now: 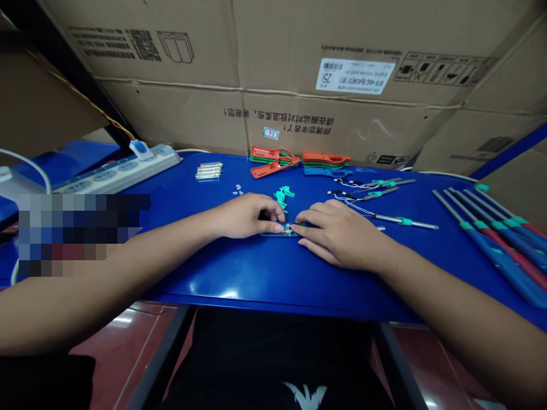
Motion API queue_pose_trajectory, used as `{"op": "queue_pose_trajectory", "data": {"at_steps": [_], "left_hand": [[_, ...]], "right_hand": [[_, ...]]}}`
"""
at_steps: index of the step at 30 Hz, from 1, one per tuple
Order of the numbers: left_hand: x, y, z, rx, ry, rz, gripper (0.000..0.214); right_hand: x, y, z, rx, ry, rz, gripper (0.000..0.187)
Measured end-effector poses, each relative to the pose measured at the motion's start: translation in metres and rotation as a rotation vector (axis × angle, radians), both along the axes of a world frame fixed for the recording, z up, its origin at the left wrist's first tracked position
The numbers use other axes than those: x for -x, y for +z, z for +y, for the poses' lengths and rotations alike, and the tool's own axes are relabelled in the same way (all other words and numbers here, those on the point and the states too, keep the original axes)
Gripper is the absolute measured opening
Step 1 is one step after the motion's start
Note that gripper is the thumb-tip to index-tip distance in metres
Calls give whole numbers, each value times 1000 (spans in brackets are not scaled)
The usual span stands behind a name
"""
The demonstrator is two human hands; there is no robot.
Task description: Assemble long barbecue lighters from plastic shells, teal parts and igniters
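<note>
Our left hand [250, 216] and right hand [337, 232] hold, partly hiding, a blue case [282, 234] lying left-to-right; green pieces [281, 197] sit beyond it.

Tabletop [222, 267]: smooth, glossy, w/ light glare. Backing box [282, 45]: matt corrugated cardbd, creased; label [354, 75] = smooth paper. Pwr strip [113, 175]: plastic, semi-gloss. Orange shells [269, 154] + teal bits [282, 196]: plastic. Tubes [387, 218]: bare metal, satin-ish. Long handles [499, 265]: plastic, approx satin; rods [447, 206]: metal. Workpiece [269, 233]: plastic-looking, finish n/c (too small). Clothing [256, 353]: matt cloth. Flr tiles [128, 353]: glossy.
</note>
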State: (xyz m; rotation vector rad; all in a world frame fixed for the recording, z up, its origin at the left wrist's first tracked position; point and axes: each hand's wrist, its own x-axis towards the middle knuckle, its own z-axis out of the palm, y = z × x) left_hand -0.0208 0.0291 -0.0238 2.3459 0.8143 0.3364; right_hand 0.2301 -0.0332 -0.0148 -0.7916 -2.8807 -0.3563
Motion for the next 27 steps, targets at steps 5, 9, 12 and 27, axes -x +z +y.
{"op": "queue_pose_trajectory", "data": {"at_steps": [5, 9, 12, 27], "left_hand": [[0, -1, 0, -15, -8, -7, 26], [1, 1, -1, -32, -4, 3, 26], [2, 3, -1, -45, -24, 24, 26], [6, 11, -5, -78, -161, -5, 26]], "right_hand": [[2, -1, -4, 12, -20, -31, 35], [-3, 4, -1, 113, -37, 75, 38], [-16, 11, 8, 163, -96, 192, 37], [-41, 20, 17, 543, -100, 150, 23]]}}
